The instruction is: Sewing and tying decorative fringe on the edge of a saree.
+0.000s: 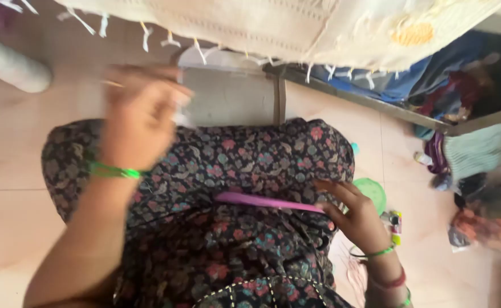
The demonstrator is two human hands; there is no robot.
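My left hand [139, 117] is raised and blurred above my lap, fingers bunched near a small white piece and what looks like a thin needle or thread; I cannot tell just what it pinches. A green bangle sits on that wrist. My right hand [353, 211] rests on my lap and grips the end of a flat purple strip [264, 201] lying across my dark floral dress [244, 165]. Green and red bangles circle the right wrist.
A cream fringed cloth [296, 25] hangs across the top. Under it stands a grey board [230, 97] with a brown strap. A green round lid [374, 191] and small colourful items lie on the tiled floor at right, beside heaped clothes [467, 148].
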